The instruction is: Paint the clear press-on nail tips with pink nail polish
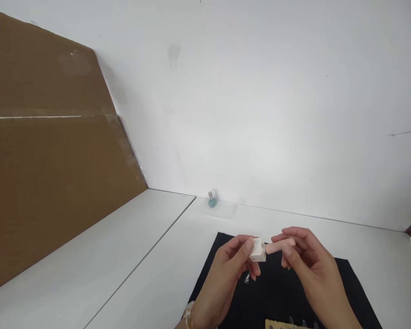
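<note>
We have our left hand (224,265) pinched, thumb (243,252) over curled fingers (256,269), wrist (200,308) below-left of it. Our right hand (313,262) faces it, near, also pinching, upper fingers bent above its thumb, forearm (342,315) below-right of the hand.

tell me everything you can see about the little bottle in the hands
The bottle has a small, boxy white body that looks glossy, and a long pale pink cap. It lies nearly sideways above the black mat, cap pointing right. The left hand grips the body; the right hand holds the cap near its far end. Whether the cap is tight or loosened cannot be told.
</note>
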A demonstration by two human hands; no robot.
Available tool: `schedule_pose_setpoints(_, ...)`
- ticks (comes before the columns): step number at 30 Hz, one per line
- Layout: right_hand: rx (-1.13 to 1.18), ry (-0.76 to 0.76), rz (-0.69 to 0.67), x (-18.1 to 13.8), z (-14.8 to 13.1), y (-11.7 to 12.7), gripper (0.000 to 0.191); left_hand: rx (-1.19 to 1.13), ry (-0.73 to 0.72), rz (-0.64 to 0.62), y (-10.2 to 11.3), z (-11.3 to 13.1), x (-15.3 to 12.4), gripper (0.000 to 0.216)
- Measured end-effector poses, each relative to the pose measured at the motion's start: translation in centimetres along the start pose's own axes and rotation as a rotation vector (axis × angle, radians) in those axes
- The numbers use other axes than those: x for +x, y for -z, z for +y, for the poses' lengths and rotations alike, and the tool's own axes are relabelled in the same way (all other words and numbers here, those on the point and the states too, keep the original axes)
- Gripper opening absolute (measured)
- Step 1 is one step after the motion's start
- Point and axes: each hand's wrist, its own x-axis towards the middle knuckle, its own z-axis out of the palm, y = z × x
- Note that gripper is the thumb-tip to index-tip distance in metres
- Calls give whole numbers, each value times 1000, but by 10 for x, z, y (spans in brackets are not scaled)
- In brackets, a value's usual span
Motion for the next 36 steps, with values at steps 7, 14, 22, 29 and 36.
schedule_pose_setpoints(7,-171,123,91,-8,8,-5,21,-15,14,-3,0,-3,2,45)
schedule_pose_setpoints(14,29,-62,15,1,1,-2,26,-21,6,-23,2,-5,4,43)
schedule_pose_setpoints(22,31,-60,144,-3,8,-8,24,9,-37,-8,0,-6,3,41)
schedule_pose_setpoints(29,-111,85,28,1,15,-1,21,-16,8,34,3,-6,8,45)
schedule_pose_setpoints(36,111,-117,3,10,16,2,29,35,-24,24,1,-7,7,43)
